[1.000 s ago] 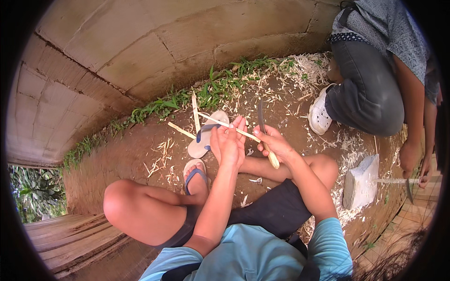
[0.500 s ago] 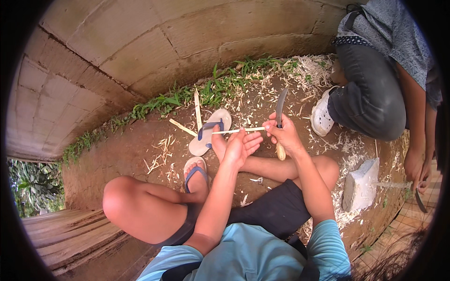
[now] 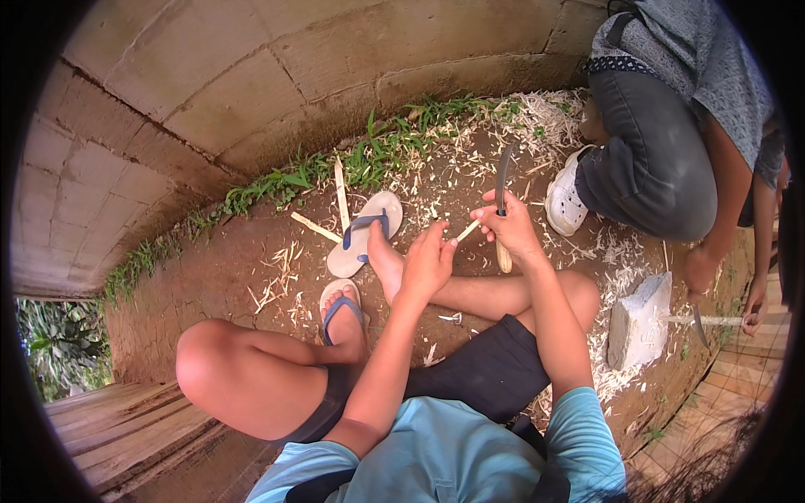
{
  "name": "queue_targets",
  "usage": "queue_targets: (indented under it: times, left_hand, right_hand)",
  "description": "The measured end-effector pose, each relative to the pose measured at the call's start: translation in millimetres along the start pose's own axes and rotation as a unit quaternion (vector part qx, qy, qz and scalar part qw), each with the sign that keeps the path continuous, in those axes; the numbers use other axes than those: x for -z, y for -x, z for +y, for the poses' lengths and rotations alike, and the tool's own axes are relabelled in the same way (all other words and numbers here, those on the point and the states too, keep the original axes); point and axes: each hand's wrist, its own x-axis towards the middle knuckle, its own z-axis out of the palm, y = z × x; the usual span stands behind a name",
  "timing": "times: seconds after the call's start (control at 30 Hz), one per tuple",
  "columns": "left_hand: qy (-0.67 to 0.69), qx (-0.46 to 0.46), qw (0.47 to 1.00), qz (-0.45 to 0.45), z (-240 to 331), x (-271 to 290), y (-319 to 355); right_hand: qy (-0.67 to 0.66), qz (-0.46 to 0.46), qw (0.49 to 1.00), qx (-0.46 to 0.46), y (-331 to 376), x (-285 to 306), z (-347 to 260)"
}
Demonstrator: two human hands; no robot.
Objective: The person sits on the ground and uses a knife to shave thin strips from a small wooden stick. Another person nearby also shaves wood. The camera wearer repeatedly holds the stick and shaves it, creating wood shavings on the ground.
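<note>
A thin pale stick (image 3: 469, 231) slants between my two hands above my bent shin. My left hand (image 3: 426, 267), its back turned up, is closed round the lower end, hiding most of the stick. The fingertips of my right hand (image 3: 513, 231) pinch the upper end. That same hand also holds a knife (image 3: 503, 178) with a dark curved blade pointing away from me. Its light wooden handle (image 3: 504, 257) sticks out below the palm.
An empty flip-flop (image 3: 384, 206) and two pale wooden strips (image 3: 342, 194) lie ahead, among scattered shavings (image 3: 281, 275). Grass edges a block wall (image 3: 335, 63). At right another person (image 3: 650, 155) crouches, a blade and a pale strip in their hands, beside a stone block (image 3: 641, 323).
My left hand has turned from palm up to back up and closed round the stick, which now slants more steeply. The other person's hands have moved apart along their strip.
</note>
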Motion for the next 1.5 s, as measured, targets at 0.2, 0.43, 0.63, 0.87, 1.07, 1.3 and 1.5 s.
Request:
queue_targets:
  times: [0.2,0.43,0.63,0.87,1.07,1.3,1.5]
  left_hand:
    - [0.299,0.182,0.919,-0.181,7.8,-1.9,0.8]
    - [0.544,0.291,0.787,0.025,4.5,11.8,-13.0]
    - [0.604,0.285,0.741,0.068,-1.8,30.0,-21.0]
    - [0.498,0.263,0.827,0.004,0.3,29.4,-18.6]
    - [0.475,0.293,0.830,0.001,7.6,26.5,-17.4]
    - [0.408,0.262,0.875,0.014,-12.3,17.7,-15.2]
    - [0.304,0.209,0.928,0.053,-23.3,1.4,-13.3]
  right_hand:
    - [-0.065,-0.001,0.998,-0.010,-0.6,-9.0,9.5]
    - [0.310,0.070,0.927,0.197,3.9,-19.9,9.0]
    - [0.458,-0.039,0.854,0.244,8.3,-32.9,12.3]
    - [0.492,-0.016,0.830,0.262,13.1,-43.5,15.3]
    - [0.465,-0.004,0.833,0.301,13.4,-41.3,20.2]
    - [0.519,-0.009,0.804,0.289,11.6,-41.4,20.1]
    - [0.518,0.019,0.807,0.282,-3.8,-37.8,24.6]
